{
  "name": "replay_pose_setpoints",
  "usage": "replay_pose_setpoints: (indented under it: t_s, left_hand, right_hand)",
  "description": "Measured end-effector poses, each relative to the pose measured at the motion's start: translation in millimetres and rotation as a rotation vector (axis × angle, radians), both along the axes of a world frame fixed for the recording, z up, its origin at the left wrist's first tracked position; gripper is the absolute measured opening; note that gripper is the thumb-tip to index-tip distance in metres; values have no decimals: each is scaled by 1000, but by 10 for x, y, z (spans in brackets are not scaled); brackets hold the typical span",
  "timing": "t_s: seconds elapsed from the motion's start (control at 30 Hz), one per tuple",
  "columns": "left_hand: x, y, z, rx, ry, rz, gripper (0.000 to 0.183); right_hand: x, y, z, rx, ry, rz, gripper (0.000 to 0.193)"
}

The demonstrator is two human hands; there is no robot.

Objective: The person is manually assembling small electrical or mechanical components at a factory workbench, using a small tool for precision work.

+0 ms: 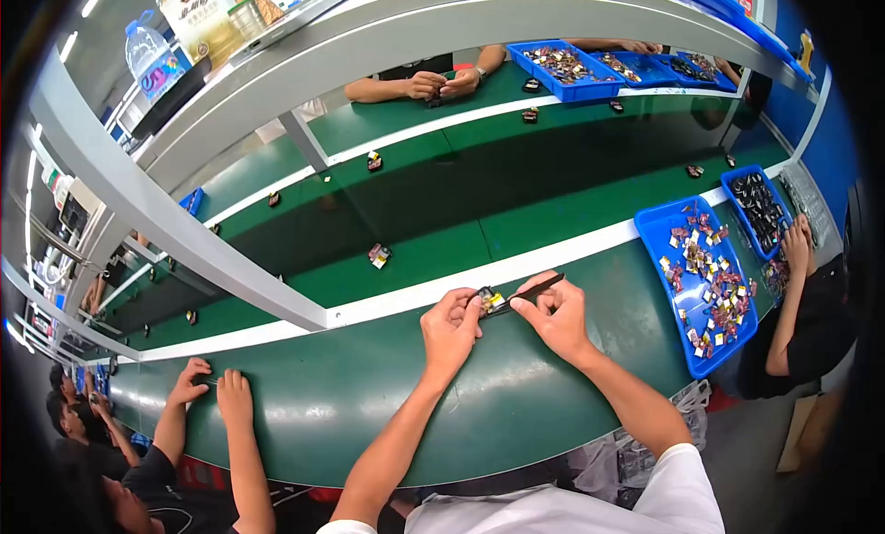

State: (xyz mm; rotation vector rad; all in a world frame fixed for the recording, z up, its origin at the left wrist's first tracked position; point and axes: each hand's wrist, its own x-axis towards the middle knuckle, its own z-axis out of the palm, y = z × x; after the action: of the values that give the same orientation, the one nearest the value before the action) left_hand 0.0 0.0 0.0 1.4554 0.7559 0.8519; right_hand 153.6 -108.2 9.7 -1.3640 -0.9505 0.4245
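Over the green worktop, my left hand [450,324] pinches a small black housing [491,302] with a yellow and silvery piece in it. My right hand [558,317] is closed round a slim black tool [542,288], which looks like tweezers. The tool's lower end is close to the housing's right side; whether it touches cannot be made out. A blue tray [693,336] of small maroon, white and yellow parts lies to the right of my right hand.
A white rail separates the worktop [369,396] from a dark green conveyor [433,234] carrying scattered small assemblies [379,255]. A grey post [184,225] rises at left. A smaller blue tray [756,211] holds black parts. Co-workers' hands [214,391] are left, right and across.
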Motion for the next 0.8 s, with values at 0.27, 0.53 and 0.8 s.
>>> replay_pose_setpoints:
  t_s: [0.27,0.53,0.8]
  left_hand:
    - [-108,-8,39,70,-20,-27,17]
    - [-96,-19,15,71,6,-14,18]
    - [-82,-34,10,107,28,-1,19]
  right_hand:
    - [-190,7,-12,-19,-97,-59,17]
    - [-203,-2,-43,-7,-203,-81,19]
    - [-215,-15,-35,10,-258,-130,20]
